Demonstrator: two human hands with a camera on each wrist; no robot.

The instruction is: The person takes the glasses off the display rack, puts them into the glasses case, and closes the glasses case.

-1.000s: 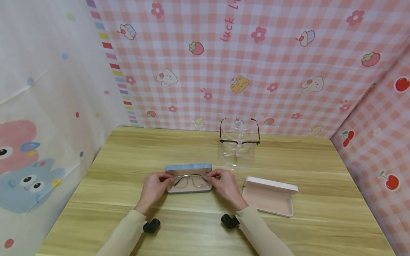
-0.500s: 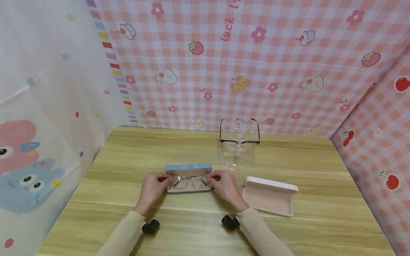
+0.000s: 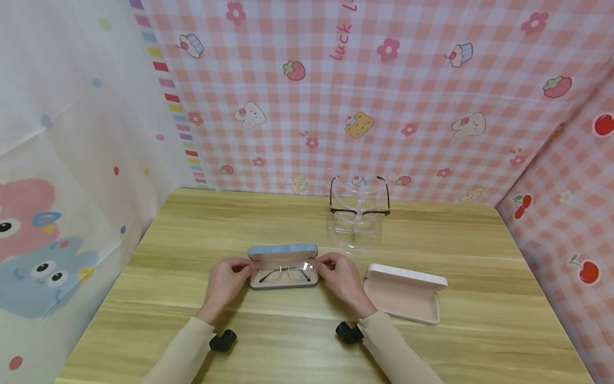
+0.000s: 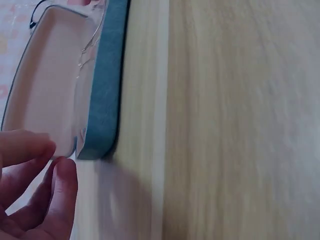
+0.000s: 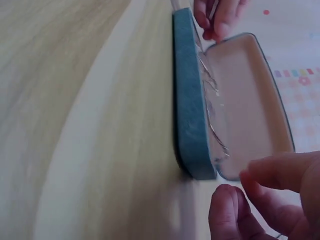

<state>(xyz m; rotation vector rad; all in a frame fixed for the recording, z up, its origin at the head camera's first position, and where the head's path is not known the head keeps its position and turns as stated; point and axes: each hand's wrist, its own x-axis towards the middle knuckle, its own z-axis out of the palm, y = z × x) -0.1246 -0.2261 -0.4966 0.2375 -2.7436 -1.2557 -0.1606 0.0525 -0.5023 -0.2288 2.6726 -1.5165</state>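
Note:
A pair of thin metal-framed glasses (image 3: pixel 285 273) lies inside an open blue glasses case (image 3: pixel 283 249) with a pale pink lining. Its dark-tipped temples are folded across the lenses. At the case's left end is my left hand (image 3: pixel 228 280), thumb and forefinger slightly apart beside the lid corner in the left wrist view. My right hand (image 3: pixel 341 278) is at the other end, its thumb (image 5: pixel 224 202) and forefinger also parted near the lid corner. Neither hand holds the glasses; whether the fingertips touch the lid is hard to tell.
Right of the right hand stands a second open glasses case (image 3: pixel 406 277), white outside and pink inside. Behind it, a clear display stand (image 3: pixel 355 232) carries black-browed glasses (image 3: pixel 360 213). A pink checked cloth (image 3: pixel 307 96) hangs along the table's back edge.
Both hands have let go of the metal-framed glasses and drawn slightly outward. The glasses have settled lower into the blue case. The second case and the stand have not moved.

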